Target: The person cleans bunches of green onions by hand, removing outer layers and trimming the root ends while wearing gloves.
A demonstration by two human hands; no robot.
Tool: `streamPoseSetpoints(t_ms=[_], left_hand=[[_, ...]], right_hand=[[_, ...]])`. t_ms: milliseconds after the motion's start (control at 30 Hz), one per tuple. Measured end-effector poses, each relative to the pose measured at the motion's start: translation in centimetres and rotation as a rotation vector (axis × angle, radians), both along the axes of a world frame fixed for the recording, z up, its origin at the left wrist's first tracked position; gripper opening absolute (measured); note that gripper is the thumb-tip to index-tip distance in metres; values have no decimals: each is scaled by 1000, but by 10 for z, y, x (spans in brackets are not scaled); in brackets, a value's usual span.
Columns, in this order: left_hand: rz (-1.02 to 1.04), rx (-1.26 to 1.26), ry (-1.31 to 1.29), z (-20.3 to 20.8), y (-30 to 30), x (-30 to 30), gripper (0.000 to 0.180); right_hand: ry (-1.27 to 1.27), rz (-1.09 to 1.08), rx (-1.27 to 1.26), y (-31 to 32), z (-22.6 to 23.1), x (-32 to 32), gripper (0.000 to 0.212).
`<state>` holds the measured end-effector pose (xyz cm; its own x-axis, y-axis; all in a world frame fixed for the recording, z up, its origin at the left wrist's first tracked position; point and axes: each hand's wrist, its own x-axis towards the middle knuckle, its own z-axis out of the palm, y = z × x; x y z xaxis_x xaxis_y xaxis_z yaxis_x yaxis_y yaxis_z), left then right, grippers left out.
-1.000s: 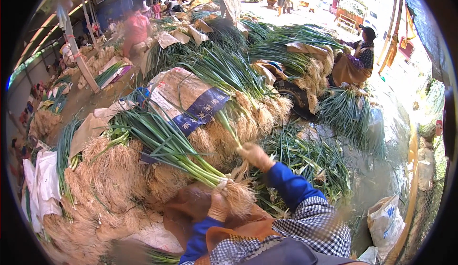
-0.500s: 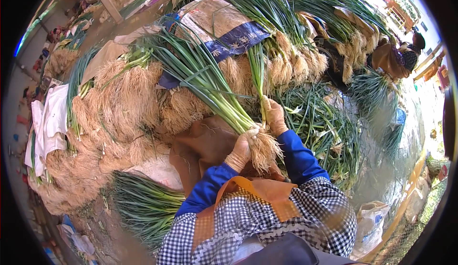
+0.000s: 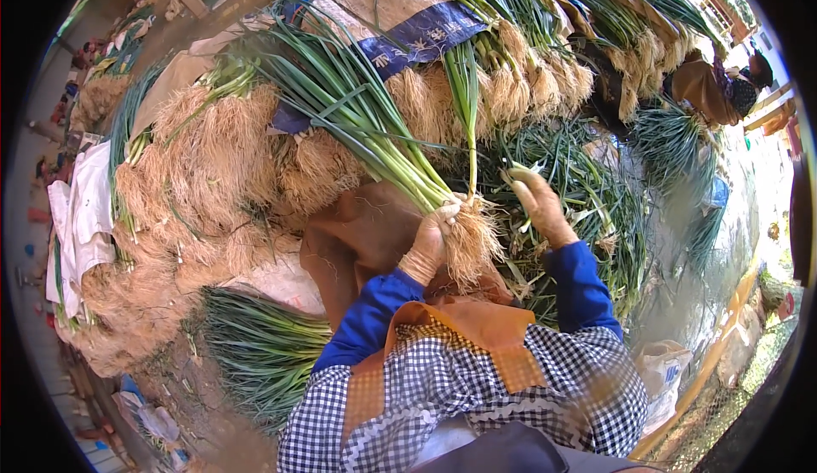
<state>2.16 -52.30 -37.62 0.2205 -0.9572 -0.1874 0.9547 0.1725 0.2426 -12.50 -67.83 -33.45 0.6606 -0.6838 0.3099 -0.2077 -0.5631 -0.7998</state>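
My left hand is closed around a bunch of long green onions, just above their pale, shaggy roots. The green tops fan toward the far left. One onion stalk in the same grip stands apart from the others and points away from me. To the right of the roots, my right hand hovers over a heap of loose green leaves. Its fingers are stretched out and look apart, and I see nothing held in them. A brown cloth lies over my lap beneath the bunch.
Rooted onions lie in a big pile on the left and in rows at the back, partly under a sack. Another onion bundle rests near my left elbow. A white sack stands at right. Another person sits far right.
My right hand has let go of the single stalk and moved right, over the leaf heap. My left hand keeps its hold on the bunch. The whole view has shifted slightly.
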Motion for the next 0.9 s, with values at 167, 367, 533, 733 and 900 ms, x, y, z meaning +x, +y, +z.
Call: streamPoseSetpoints(t_ms=[167, 367, 533, 733, 900], left_hand=[[104, 115, 3, -39, -2, 4, 21], [91, 112, 55, -18, 10, 16, 32], [-113, -505, -73, 56, 23, 34, 63], [-100, -318, -153, 37, 6, 10, 40], [-77, -182, -155, 32, 4, 6, 35]], right_hand=[[225, 197, -345, 36, -13, 50, 35], [-24, 914, -444, 59, 27, 11, 24], [1523, 590, -382, -56, 60, 18, 20], [412, -281, -794, -234, 82, 193, 27], [799, -337, -325, -264, 85, 230, 52]])
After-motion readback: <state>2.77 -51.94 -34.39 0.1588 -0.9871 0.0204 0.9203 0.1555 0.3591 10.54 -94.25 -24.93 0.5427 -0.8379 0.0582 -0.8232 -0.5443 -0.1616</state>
